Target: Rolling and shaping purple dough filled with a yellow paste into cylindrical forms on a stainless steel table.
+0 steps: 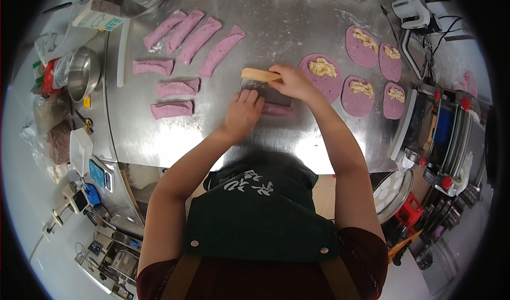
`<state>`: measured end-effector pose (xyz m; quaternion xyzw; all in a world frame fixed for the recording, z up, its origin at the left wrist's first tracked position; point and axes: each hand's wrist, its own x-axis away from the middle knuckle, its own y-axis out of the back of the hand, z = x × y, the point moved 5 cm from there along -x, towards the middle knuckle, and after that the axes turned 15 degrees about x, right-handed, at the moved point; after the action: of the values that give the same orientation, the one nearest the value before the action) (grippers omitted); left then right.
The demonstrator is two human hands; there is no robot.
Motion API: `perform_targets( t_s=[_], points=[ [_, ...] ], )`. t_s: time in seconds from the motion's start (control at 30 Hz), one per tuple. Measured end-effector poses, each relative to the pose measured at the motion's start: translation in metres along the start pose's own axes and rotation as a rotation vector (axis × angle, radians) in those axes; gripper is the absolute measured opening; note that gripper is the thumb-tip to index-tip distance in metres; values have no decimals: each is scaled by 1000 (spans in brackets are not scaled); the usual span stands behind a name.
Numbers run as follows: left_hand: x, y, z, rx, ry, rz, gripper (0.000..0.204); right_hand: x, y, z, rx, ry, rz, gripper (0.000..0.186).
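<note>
A bench scraper with a wooden handle [254,75] and a flat metal blade is in my right hand [292,82], its fingers wrapped round the right end of the handle. The blade slants down toward me, to a purple dough roll [278,110]. My left hand [245,111] lies at the roll's left end beside the blade, fingers together and laid forward; its palm hides that end. I cannot tell whether the fingertips touch blade or dough. On the right lie several flat purple dough ovals [330,90] topped with pale yellow filling [322,67].
Several shaped purple dough rolls [202,40] lie on the left of the steel table [212,130]. A metal bowl [84,74], scissors [85,121] and a blue scale [101,173] are beyond its left edge. A machine with red knobs [446,135] stands at the right.
</note>
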<state>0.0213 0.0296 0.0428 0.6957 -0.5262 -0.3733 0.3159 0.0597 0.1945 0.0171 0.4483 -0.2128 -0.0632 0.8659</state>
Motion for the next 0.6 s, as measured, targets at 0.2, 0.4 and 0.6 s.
perform_targets(
  t_s=[0.2,0.4,0.6],
  points=[
    [2,-6,7,49,-21,108,36,-3,-1,-1,0,15,-6,35],
    [-5,1,13,95,-101,106,35,13,14,16,102,188,-324,36],
    [-13,12,25,160,-91,207,36,66,1,40,173,268,-363,37]
  ],
)
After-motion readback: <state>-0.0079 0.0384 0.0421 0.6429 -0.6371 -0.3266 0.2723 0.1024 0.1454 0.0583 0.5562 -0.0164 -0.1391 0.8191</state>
